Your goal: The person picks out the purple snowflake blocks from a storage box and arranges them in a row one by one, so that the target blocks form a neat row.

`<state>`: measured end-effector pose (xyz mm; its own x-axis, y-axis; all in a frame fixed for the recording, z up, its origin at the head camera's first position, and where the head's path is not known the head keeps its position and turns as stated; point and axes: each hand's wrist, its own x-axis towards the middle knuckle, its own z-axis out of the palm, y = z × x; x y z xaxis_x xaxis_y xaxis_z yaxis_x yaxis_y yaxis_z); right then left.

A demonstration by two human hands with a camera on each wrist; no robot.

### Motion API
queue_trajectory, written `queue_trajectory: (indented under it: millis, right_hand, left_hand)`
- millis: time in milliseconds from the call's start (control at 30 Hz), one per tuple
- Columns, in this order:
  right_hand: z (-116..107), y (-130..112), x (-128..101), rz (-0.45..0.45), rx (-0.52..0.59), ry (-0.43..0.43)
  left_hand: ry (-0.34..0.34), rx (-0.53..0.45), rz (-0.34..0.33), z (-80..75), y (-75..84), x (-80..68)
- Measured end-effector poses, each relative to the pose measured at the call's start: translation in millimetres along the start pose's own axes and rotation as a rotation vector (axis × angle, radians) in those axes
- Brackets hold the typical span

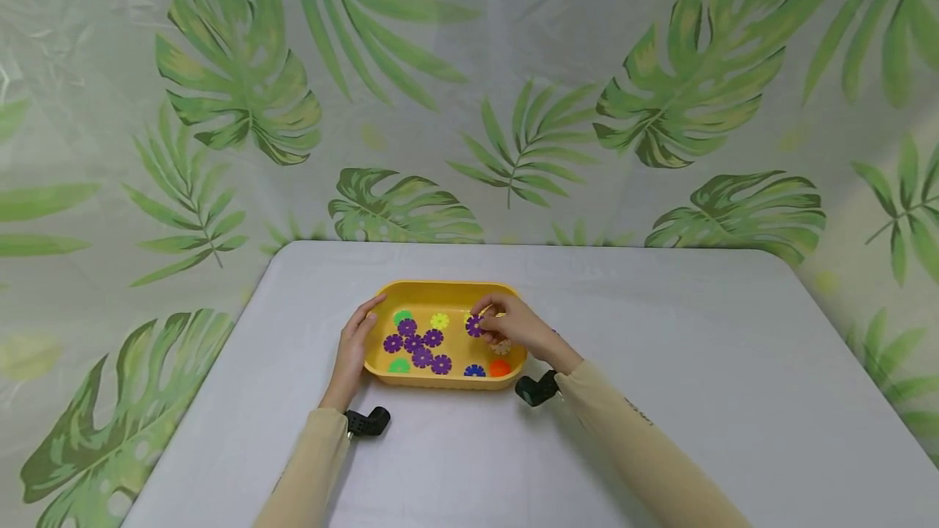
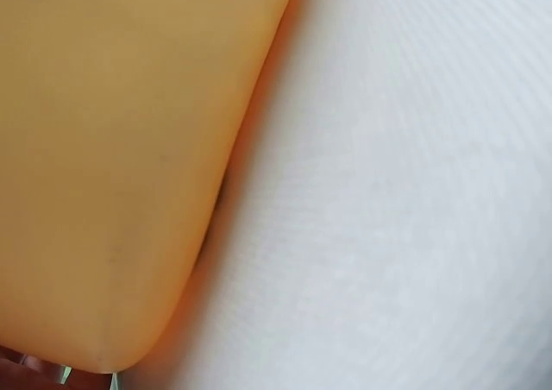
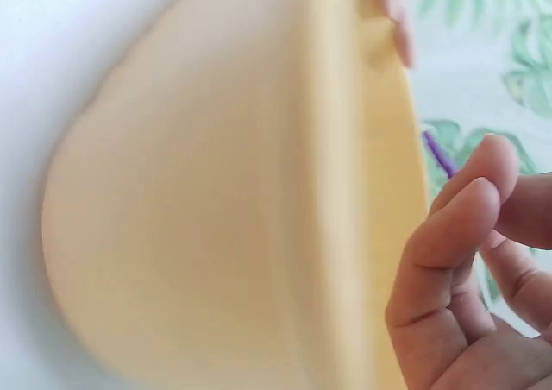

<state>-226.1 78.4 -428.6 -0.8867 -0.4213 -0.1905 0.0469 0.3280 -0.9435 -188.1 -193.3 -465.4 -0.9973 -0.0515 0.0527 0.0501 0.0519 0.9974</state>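
Note:
A yellow tray (image 1: 440, 290) with rounded ends sits on the table and holds flower-shaped plastic discs. My left hand (image 1: 354, 349) grips its left end at the rim; in the left wrist view the tray wall (image 2: 112, 148) hides most of that hand. Above the tray's right part, my right hand (image 1: 509, 323) pinches a purple disc (image 1: 473, 326) between thumb and fingers. Seen edge-on in the right wrist view, the disc (image 3: 438, 154) sticks out past the fingertips (image 3: 470, 204). Several purple discs (image 1: 414, 344) lie in the tray's left half.
Green discs (image 1: 399, 366), a yellow disc (image 1: 439, 321), a blue disc (image 1: 474, 371) and an orange disc (image 1: 500, 367) also lie in the tray. A white cloth covers the table (image 1: 697, 365). Behind it hangs a leaf-patterned curtain (image 1: 528, 47).

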Motion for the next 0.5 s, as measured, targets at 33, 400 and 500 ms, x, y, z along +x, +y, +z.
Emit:
queue_trajectory:
  millis: [33, 400, 500]
  right_hand:
    - [-6, -1, -2, -0.006, 0.005, 0.007]
    - [-79, 38, -29, -0.004, 0.034, 0.145]
    - [-95, 55, -37, 0.014, 0.02, 0.188]
  left_hand:
    - [-0.001, 0.0, 0.001, -0.1, -0.1, 0.2]
    - [0.033, 0.006, 0.021, -3.8, -30.2, 11.7]
    - [0.04, 0.016, 0.03, -3.7, -30.7, 11.4]
